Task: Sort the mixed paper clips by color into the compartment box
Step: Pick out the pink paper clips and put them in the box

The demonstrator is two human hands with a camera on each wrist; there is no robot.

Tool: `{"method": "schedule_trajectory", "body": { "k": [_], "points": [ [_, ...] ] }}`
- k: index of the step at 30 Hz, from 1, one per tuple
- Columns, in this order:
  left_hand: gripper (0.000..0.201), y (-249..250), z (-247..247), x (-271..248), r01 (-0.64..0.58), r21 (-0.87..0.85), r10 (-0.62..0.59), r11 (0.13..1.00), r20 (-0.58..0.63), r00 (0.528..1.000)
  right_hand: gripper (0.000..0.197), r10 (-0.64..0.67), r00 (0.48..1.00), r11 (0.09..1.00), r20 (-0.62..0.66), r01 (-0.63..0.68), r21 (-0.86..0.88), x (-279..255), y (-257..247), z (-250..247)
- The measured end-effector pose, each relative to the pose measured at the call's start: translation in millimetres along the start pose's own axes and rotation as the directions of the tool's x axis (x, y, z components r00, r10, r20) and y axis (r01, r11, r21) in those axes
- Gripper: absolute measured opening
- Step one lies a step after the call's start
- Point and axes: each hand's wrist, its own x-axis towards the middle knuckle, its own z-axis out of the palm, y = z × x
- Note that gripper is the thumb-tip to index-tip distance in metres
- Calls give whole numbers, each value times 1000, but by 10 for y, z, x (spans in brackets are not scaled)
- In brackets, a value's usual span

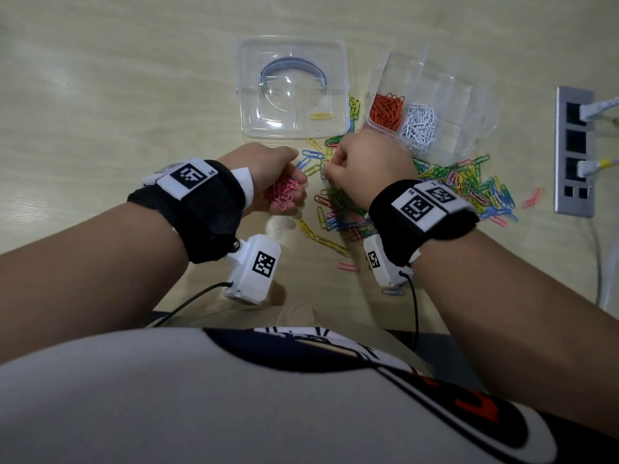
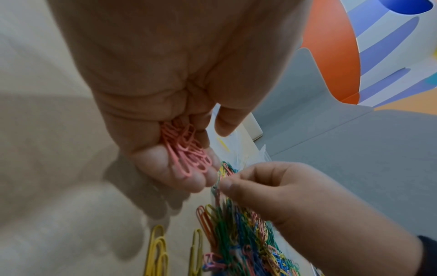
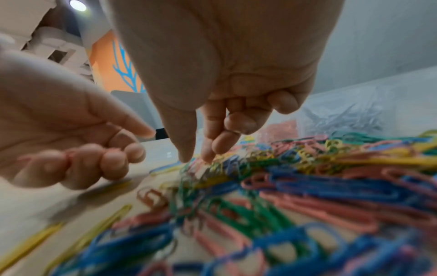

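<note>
The surface [image 1: 100, 95] carries a clear lid [image 1: 291, 92], the box [image 1: 445, 105] and a loose pile [image 1: 462, 182] of mixed clips spread in front of the box and under the right hand. Two compartments of the box are filled, one with orange clips [image 1: 387, 110], the next with white clips [image 1: 420, 123].

The left hand [image 1: 271, 179] is cupped, fingers curled round a bunch of pink clips [image 1: 283, 192]. The right hand [image 1: 368, 165] reaches down into the pile, thumb and forefinger closed in a pinch at a clip there; blur hides its colour.

The clips look light, thin and stiff, with a smooth coating, so they probably slip and hook onto each other. Pinching one clip by its rounded end and lifting slowly should shake off any that cling. The cupped bunch likely spills if that hand tips.
</note>
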Motion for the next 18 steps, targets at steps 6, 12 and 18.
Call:
{"method": "schedule_trajectory", "body": {
  "k": [6,12,18],
  "points": [
    [41,15,-8,0,-7,18,7,1000,-17,1000,19,-12,999,1000,30,12,21,19,-71,78],
    [45,11,-1,59,-24,25,24,999,-7,1000,16,-151,985,950,80,123,285,-25,-151,-13],
    [40,-2,-22,57,-26,20,26,999,-12,1000,30,-157,980,986,-126,149,-70,286,-12,-104]
  ]
}}
